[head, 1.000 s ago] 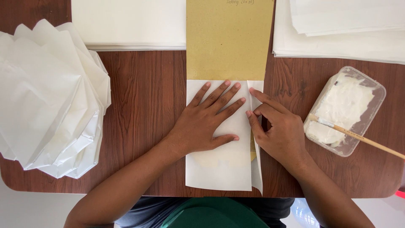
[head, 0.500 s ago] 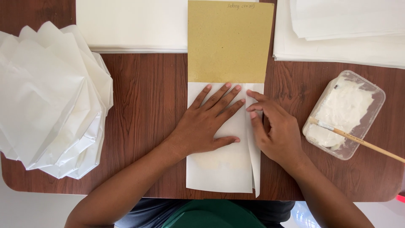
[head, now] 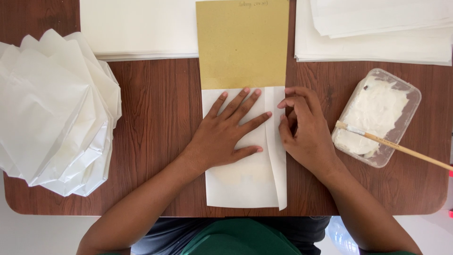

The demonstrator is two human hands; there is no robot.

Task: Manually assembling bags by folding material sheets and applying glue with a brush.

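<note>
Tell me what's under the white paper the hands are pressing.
A tan card runs under the white paper, its upper part showing. The left hand lies flat on the paper; the right hand presses the folded flap. The card's lower end is hidden.

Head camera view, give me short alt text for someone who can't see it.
Two hands press a folded white paper sheet on a brown wooden table: the left hand lies flat, the right hand pinches its right flap. A tan card lies under the sheet; a paste tub with a brush sits right.
</note>
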